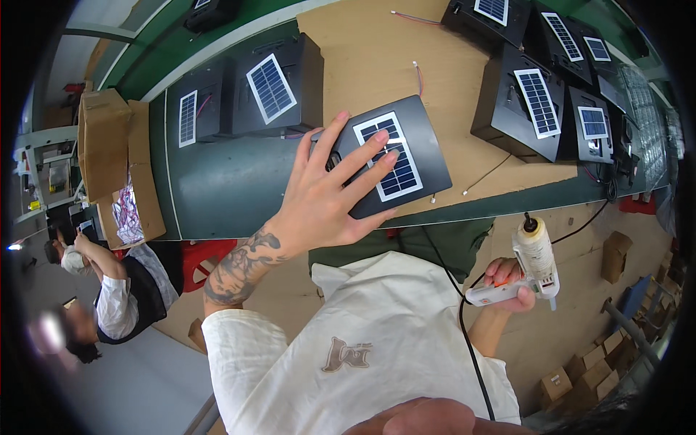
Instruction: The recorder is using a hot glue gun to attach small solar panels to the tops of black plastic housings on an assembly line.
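My left hand (330,185) lies with fingers spread over a black plastic housing (429,141) at the front edge of the table. Two of its fingertips rest on the small white-framed solar panel (401,177) on the housing's top face. The palm hides the housing's left part. Off to the right, in front of the table, my right hand (511,286) is wrapped round the handle of a white hot glue gun (535,254). The gun is held apart from the housing, and a black cord (464,326) hangs close by it.
Two black housings with solar panels (272,87) stand at the back left. Several more (536,101) crowd the right side. Thin wires (419,76) lie on a cardboard sheet (348,43). An open carton (109,145) stands at the left end; two people (130,290) sit beyond it.
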Tool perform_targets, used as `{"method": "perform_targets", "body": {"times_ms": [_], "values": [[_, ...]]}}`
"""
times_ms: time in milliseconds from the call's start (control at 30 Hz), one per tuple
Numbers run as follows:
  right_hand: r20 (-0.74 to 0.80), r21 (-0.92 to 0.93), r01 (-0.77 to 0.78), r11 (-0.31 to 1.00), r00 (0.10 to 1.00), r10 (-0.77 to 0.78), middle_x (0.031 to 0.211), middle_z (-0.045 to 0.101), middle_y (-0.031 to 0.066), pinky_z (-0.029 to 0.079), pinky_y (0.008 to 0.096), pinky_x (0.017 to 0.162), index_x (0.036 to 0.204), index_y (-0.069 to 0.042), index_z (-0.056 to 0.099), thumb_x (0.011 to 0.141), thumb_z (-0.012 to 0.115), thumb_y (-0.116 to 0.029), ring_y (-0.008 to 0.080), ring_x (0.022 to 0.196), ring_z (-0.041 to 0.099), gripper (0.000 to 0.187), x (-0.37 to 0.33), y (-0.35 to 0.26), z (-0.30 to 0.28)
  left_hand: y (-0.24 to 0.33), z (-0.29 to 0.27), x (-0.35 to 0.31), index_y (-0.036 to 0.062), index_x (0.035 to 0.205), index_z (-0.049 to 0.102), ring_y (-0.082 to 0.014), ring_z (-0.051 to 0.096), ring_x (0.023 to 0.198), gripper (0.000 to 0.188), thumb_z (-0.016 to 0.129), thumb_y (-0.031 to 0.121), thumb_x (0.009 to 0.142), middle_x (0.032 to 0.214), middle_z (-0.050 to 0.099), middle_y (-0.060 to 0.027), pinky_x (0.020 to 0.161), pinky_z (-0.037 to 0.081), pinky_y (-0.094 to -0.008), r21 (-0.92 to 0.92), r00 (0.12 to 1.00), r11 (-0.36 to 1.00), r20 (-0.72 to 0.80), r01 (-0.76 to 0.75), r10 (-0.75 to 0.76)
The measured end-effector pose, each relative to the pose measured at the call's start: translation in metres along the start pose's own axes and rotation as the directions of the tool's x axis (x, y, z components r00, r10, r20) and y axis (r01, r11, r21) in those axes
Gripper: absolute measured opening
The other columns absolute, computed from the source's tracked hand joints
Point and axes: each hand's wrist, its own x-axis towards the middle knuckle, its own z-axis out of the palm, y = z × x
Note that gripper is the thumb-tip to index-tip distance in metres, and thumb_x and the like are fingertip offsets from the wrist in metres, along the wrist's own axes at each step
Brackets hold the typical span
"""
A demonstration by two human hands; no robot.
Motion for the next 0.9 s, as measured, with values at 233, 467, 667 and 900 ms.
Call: {"method": "perform_targets", "body": {"times_ms": [233, 467, 667, 900], "values": [[0.048, 0.017, -0.055, 0.998, 0.997, 0.054, 0.076, 0.056, 0.0187, 0.052, 0.0396, 0.056, 0.089, 0.001, 0.055, 0.076, 0.057, -0.029, 0.0355, 0.078, 0.057, 0.032, 0.022, -0.003, 0.014, 0.006, -0.005, -0.001, 0.0172, 0.126, 0.063, -0.0444, 0.041, 0.129, 0.066, 0.083, 0.032, 0.066, 0.142, 0.051, -0.0022, 0.099, 0.037, -0.0575, -0.020, 1.000, 1.000, -0.018, -0.006, 0.005], [0.096, 0.153, -0.030, 0.988, 0.995, 0.015, 0.076, 0.056, 0.0187, 0.053, 0.0402, 0.055, 0.086, 0.001, 0.055, 0.076, 0.057, -0.031, 0.0355, 0.078, 0.057, 0.033, 0.027, 0.017, 0.016, 0.005, 0.000, -0.012, 0.0199, 0.132, 0.057, -0.0427, 0.035, 0.132, 0.068, 0.080, 0.036, 0.070, 0.146, 0.045, -0.0022, 0.099, 0.033, -0.0598, 0.015, 1.000, 1.000, -0.005, -0.023, 0.023], [0.136, 0.220, -0.050, 0.974, 0.991, 0.020, 0.076, 0.059, 0.0196, 0.053, 0.0408, 0.053, 0.078, -0.001, 0.055, 0.074, 0.059, -0.033, 0.0384, 0.078, 0.059, 0.032, 0.013, 0.025, -0.003, 0.020, -0.029, 0.000, 0.0128, 0.126, 0.062, -0.0448, 0.041, 0.129, 0.071, 0.083, 0.028, 0.060, 0.144, 0.043, -0.0183, 0.096, 0.035, -0.0560, -0.082, 0.996, 0.996, -0.093, -0.027, 0.019], [0.233, 0.396, -0.167, 0.903, 0.969, 0.077, 0.091, 0.068, 0.0242, 0.050, 0.0521, 0.087, 0.090, 0.005, 0.067, 0.073, 0.058, -0.030, 0.0417, 0.089, 0.065, 0.040, 0.006, 0.026, -0.039, -0.008, -0.100, 0.083, 0.0089, 0.124, 0.064, -0.0476, 0.044, 0.127, 0.067, 0.081, 0.030, 0.063, 0.138, 0.050, -0.0209, 0.106, 0.037, -0.0524, 0.099, 0.929, 0.990, -0.346, -0.104, 0.132]]}}
